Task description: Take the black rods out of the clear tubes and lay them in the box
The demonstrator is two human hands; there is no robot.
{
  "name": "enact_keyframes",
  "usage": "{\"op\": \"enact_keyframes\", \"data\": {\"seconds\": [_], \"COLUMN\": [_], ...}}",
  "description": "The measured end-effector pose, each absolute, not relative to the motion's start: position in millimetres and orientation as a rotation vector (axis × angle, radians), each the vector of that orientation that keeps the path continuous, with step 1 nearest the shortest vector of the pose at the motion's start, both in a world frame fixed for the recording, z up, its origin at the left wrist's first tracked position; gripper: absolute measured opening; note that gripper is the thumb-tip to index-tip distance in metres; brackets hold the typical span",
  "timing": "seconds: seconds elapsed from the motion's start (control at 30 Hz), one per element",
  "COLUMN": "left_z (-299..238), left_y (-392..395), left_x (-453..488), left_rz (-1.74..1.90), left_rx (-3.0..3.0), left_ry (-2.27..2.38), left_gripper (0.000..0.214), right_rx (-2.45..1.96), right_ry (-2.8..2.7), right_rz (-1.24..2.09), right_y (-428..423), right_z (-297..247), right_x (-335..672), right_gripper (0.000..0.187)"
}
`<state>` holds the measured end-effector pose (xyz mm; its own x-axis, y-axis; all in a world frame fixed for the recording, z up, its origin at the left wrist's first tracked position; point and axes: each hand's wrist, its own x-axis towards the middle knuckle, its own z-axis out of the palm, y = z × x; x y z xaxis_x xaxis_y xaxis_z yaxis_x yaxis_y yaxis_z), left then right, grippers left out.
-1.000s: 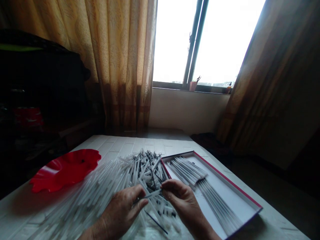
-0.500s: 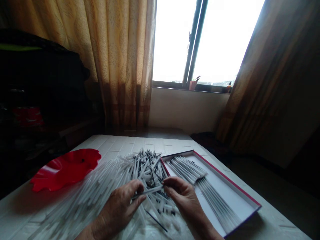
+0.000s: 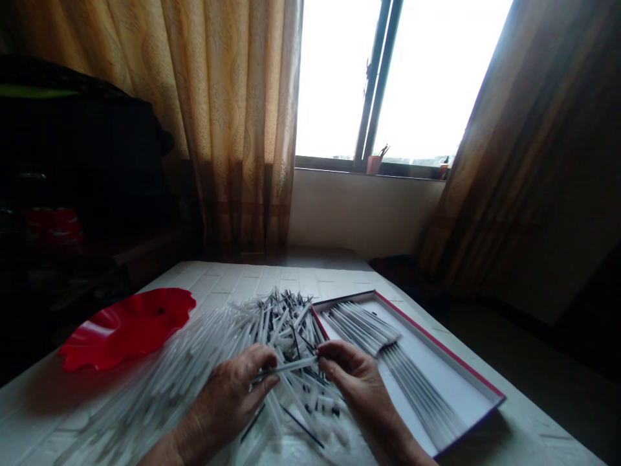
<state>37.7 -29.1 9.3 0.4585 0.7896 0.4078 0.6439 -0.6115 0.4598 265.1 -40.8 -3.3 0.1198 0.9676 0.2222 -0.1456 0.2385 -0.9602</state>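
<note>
My left hand (image 3: pixel 228 401) and my right hand (image 3: pixel 354 382) meet over a big loose pile of thin white tubes with dark cores (image 3: pixel 208 362) spread across the table. Both hands pinch the same single thin stick (image 3: pixel 286 367), which lies almost level between the left thumb and the right fingertips. To the right lies a shallow white tray with a red rim (image 3: pixel 466 375). Inside it several sticks lie side by side in a neat row (image 3: pixel 383 349).
A red wavy-edged dish (image 3: pixel 126 327) sits at the table's left. The table (image 3: pixel 272 278) has a white brick-pattern cover. Behind are yellow curtains (image 3: pixel 228 116), a bright window (image 3: pixel 402 77) and a dark shape at the far left.
Both hands have shifted slightly to the left and away from me with the stick still pinched between them. Nothing else has moved.
</note>
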Motion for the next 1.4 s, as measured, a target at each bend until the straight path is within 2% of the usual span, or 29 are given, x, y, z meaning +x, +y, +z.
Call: {"op": "enact_keyframes", "data": {"seconds": [0.17,0.47,0.67,0.9,1.1,1.27,1.4], "left_z": [7,6,7,5,11,18,24], "left_y": [-24,-23,-19,-20,-19,-20,-18], "left_x": [34,33,31,32,29,27,23], "left_rz": [0.874,0.928,0.913,0.929,0.84,0.758,0.703], "left_rx": [2.504,2.485,2.487,2.465,2.475,2.442,2.422], "left_ry": [1.185,1.193,1.206,1.227,1.21,1.241,1.277], "left_gripper": [0.027,0.012,0.026,0.013,0.037,0.02,0.019], "right_rx": [-0.946,-0.981,-0.991,-1.023,-1.018,-1.069,-1.218], "right_ry": [-1.119,-1.131,-1.091,-1.106,-1.104,-1.148,-1.385], "right_rz": [1.047,1.021,1.007,1.0,0.995,0.954,0.726], "right_y": [-41,-39,-43,-44,-44,-42,-39], "right_z": [-3,-3,2,4,4,4,3], "right_x": [265,266,263,264,263,268,281], "right_gripper": [0.021,0.027,0.026,0.026,0.022,0.022,0.019]}}
